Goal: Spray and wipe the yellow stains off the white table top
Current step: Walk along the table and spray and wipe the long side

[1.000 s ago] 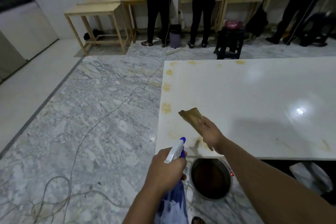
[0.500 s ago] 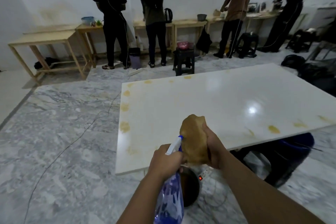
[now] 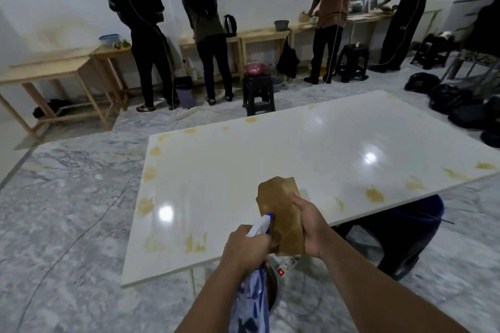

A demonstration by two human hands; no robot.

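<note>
Now nearer table (image 3: 270, 149), cloth (image 3: 281, 213) raised higher, spray bottle (image 3: 254, 295) unchanged

spray bottle (image 3: 258, 227) left of cloth (image 3: 281, 213), both above the table top (image 3: 270, 159) near edge.

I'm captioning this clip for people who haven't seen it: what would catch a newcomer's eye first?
Most striking is the glossy white table top, ringed along its edges by yellow stains. In front of it, the left hand grips a spray bottle while the right hand holds up a brown cloth over the near edge. Behind, four people stand with their backs turned at wooden benches along the wall.
</note>
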